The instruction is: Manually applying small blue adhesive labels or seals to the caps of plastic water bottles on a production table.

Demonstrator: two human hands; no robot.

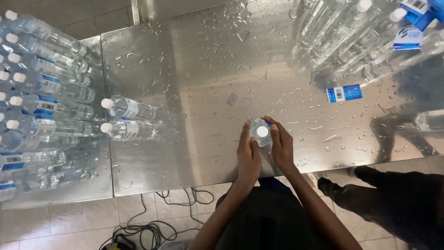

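A bottle stood upright near the wet tabletop's front edge, grasped by both grips: left hand and right hand wrapped its sides. Seemingly mid-labelling; pressing around evenly looked needed next.

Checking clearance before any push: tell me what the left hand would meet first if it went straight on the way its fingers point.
Judging loosely, the left hand points up-frame across the wet steel table; beyond the bottle it holds, the way looks free.
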